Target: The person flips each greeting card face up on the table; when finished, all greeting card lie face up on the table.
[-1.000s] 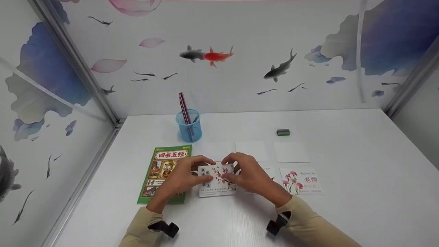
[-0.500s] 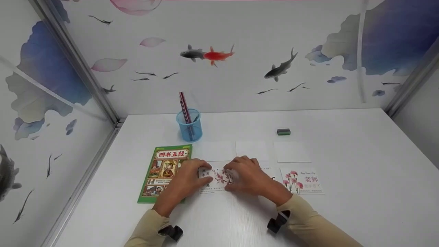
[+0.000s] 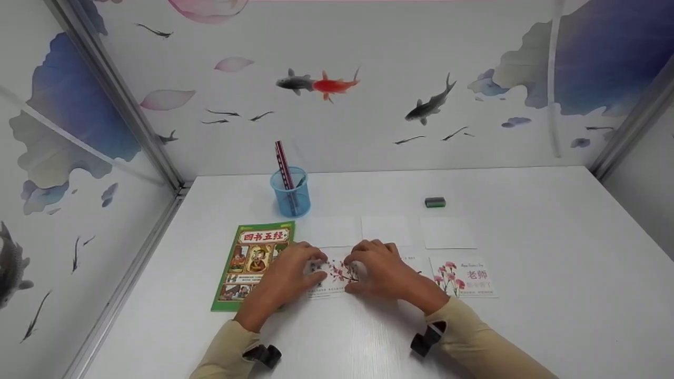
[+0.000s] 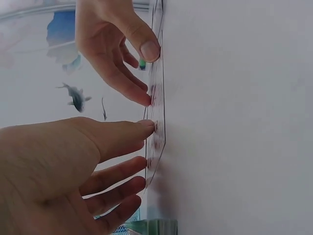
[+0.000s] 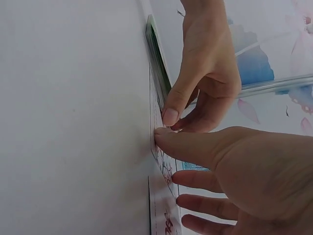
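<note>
A white card printed with pink blossoms [image 3: 337,279] lies flat on the white table, between my two hands in the head view. My left hand [image 3: 289,271] rests its thumb and fingertips on the card's left part, beside a green-bordered book [image 3: 226,273]. At the right part of the card, my right hand [image 3: 387,273] touches it the same way, thumb toward me and fingers at the far side. The left wrist view shows the card [image 4: 157,98] edge-on, with the fingers of both hands extended onto it. The hands cover both ends of the card.
Another card [image 3: 409,259] is mostly hidden by my right hand. A card with pink carnations [image 3: 447,279] lies right of it. Three blank white cards form a row behind, the rightmost blank card [image 3: 447,233] below a small green-and-grey block [image 3: 435,202]. A blue pen cup [image 3: 290,202] stands behind the book.
The blossom card was held tilted up between both hands a second ago and was lowered flat onto the table. Over the last half second, the hands have barely moved.
</note>
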{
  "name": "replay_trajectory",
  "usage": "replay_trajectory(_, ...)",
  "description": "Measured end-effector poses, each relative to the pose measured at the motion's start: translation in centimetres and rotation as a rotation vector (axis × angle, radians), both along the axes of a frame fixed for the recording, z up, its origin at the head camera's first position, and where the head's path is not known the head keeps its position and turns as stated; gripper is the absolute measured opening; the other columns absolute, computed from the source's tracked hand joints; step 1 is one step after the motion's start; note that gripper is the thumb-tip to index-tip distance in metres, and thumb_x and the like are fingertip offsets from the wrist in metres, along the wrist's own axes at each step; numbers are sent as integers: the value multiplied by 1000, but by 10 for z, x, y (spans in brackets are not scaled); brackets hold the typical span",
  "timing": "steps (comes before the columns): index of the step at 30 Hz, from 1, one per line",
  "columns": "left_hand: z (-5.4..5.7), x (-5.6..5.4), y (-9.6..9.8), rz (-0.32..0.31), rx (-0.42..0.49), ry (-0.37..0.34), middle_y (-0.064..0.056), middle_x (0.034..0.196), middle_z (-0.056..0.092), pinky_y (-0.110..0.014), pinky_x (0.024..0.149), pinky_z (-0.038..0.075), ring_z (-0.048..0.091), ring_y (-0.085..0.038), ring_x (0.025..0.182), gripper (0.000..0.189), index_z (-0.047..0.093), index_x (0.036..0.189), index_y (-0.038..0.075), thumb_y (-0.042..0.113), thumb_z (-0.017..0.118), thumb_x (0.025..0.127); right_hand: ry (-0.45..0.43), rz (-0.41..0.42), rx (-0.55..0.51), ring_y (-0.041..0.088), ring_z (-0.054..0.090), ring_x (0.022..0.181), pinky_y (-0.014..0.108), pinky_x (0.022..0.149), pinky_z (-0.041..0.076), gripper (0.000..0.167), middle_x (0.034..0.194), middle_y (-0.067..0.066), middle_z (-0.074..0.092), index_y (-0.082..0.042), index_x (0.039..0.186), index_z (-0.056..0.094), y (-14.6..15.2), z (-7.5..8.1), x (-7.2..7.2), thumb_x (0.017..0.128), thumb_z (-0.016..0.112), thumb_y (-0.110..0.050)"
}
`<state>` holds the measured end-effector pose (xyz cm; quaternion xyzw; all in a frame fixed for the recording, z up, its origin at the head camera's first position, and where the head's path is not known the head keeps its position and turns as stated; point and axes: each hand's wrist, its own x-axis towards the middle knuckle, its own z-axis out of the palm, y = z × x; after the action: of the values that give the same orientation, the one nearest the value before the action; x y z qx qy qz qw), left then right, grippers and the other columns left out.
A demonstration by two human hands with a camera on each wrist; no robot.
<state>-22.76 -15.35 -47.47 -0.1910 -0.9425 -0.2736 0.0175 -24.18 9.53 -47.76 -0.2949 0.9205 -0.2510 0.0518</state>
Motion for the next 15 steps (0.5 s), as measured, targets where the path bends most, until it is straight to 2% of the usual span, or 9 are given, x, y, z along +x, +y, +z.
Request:
replay_trajectory(3, 3, -3, 10, -22, -5, 29, -5, 123, 76, -50, 109, 56, 68, -27, 124, 25, 80, 121, 15, 25, 80, 99, 33, 9, -34, 36, 57, 137, 65, 109, 39, 51, 143, 10, 66, -15, 137, 72, 12, -1, -1, 95, 84, -40)
replay_trajectory(6, 5, -7, 28, -69, -3, 44, -5, 126, 76, -49, 111, 56, 67, -28, 127, 24, 79, 123, 14, 26, 77, 102, 69, -9, -87, 36, 55, 139, 65, 108, 40, 50, 145, 11, 65, -13, 140, 69, 34, -3, -4, 99, 80, -39)
replay_trajectory(10, 5, -16, 58, -130, -14, 61, -5, 127, 77, -45, 112, 56, 67, -26, 128, 23, 79, 123, 13, 25, 76, 103, 98, -80, -145, 38, 54, 143, 68, 111, 38, 43, 145, 10, 66, -12, 138, 71, 75, -4, -10, 101, 79, -33)
replay_trajectory(15, 7, -28, 99, -149, -33, 75, -1, 128, 76, -40, 113, 55, 67, -22, 129, 24, 79, 125, 16, 28, 75, 104, 91, -182, -196, 43, 52, 146, 72, 118, 38, 39, 148, 12, 64, -12, 137, 72, 128, -4, -18, 101, 79, -25)
